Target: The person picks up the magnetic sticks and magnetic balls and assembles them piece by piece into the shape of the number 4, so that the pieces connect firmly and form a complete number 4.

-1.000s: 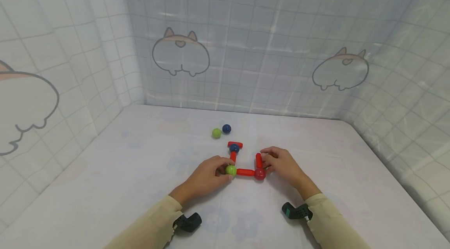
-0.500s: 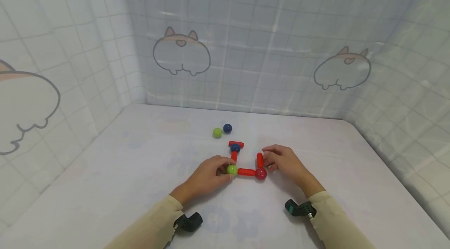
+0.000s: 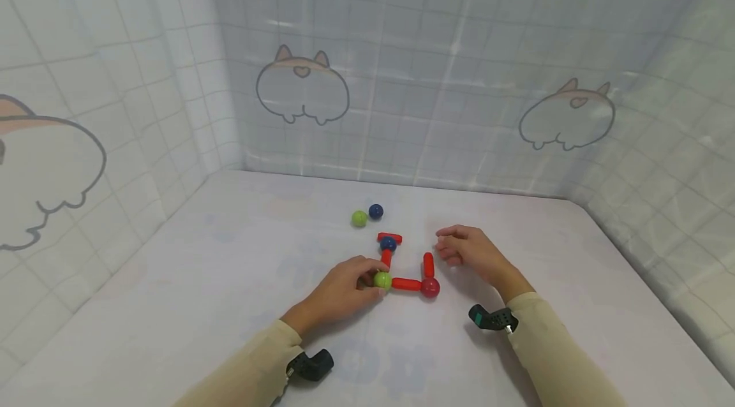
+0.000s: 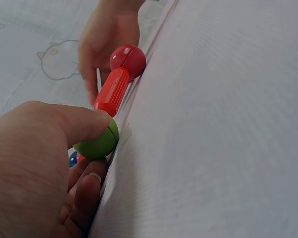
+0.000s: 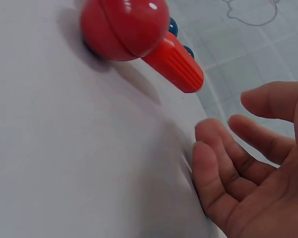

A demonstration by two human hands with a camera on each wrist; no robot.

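My left hand (image 3: 343,289) pinches a green ball (image 3: 383,280) between thumb and fingers. From that ball one red rod (image 3: 406,284) runs right to a red ball (image 3: 430,287), and another red rod (image 3: 386,259) leads back to a blue ball (image 3: 388,244). Behind the blue ball sits a crosswise red rod (image 3: 396,238). A further red rod (image 3: 429,265) extends back from the red ball. My right hand (image 3: 472,254) is beside this rod's free end, apart from it; in the right wrist view its loosely bent fingers (image 5: 206,163) hold nothing.
A loose green ball (image 3: 359,219) and a loose blue ball (image 3: 376,211) lie farther back on the white-covered table (image 3: 275,215). Tiled-pattern curtains (image 3: 402,75) hang behind and at both sides. Each wrist carries a small black camera (image 3: 312,365).
My right hand has drawn away from the red rod on the red ball, moving right and slightly back. The left hand keeps its hold on the green ball. The head view has shifted slightly.
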